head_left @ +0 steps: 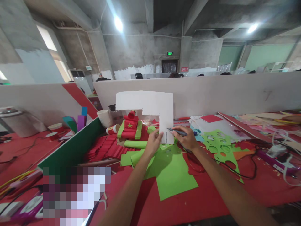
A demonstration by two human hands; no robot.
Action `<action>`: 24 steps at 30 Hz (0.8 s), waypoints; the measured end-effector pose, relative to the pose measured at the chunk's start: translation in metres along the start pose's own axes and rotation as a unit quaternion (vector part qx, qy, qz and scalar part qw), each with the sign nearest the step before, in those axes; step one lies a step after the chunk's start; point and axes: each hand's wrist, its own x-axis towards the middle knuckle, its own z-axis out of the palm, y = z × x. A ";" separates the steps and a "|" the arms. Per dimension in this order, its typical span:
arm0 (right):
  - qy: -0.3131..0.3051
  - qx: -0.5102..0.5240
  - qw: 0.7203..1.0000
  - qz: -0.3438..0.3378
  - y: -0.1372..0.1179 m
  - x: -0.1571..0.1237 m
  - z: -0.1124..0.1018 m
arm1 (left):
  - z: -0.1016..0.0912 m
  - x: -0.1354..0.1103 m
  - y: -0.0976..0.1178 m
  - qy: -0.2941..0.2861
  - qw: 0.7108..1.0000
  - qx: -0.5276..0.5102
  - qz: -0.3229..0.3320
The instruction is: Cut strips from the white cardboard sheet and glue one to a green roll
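Note:
My left hand (154,141) grips the lower edge of a white L-shaped sheet of card (144,99), thumb on its front. The card stands upright before me, with a short dark line low on its narrow leg. In my right hand (188,138) is a dark marker pen (180,132), its tip at the card's face. Green sheets of paper (176,179) lie under both hands. Left of the card stands a red and green paper tank model (129,126) with a yellow star. Folded red paper strips (105,146) lie beside it.
A green divider board (70,147) stands on the left, beside paper cups (104,117). To the right lie cut green scraps with round holes (218,147), dark cables (254,163) and a purple power strip (279,161). A white partition (235,94) runs behind. Another person's hand (293,118) shows far right.

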 end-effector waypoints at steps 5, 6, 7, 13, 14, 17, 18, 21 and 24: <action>0.009 -0.018 1.000 -0.002 -0.001 0.000 0.000 | 0.000 0.000 0.000 -0.005 1.000 -0.001 -0.006; 0.011 -0.019 1.000 -0.002 -0.001 0.000 0.000 | 0.000 0.000 -0.001 -0.005 1.000 0.001 -0.006; 0.013 -0.020 1.000 -0.002 -0.001 0.000 0.000 | 0.000 0.000 -0.001 -0.005 1.000 0.003 -0.007; -0.006 -0.004 1.000 0.012 -0.002 0.000 0.000 | -0.001 0.002 -0.005 -0.001 1.000 0.002 0.004; -0.015 0.001 1.000 0.016 -0.002 0.000 0.000 | -0.001 0.002 -0.004 0.001 1.000 0.004 0.008; -0.032 0.003 0.999 0.019 -0.003 -0.001 -0.001 | 0.000 0.001 -0.002 0.002 1.000 0.004 0.015; -0.031 0.005 0.999 0.019 -0.003 -0.001 -0.001 | 0.000 0.000 -0.001 0.001 1.000 0.003 0.015; -0.018 0.015 0.999 0.022 -0.003 -0.001 -0.001 | 0.000 -0.001 0.000 -0.001 1.000 0.002 0.007; -0.002 0.018 1.000 0.017 -0.002 0.000 0.000 | 0.000 -0.001 -0.001 -0.003 1.000 0.002 -0.003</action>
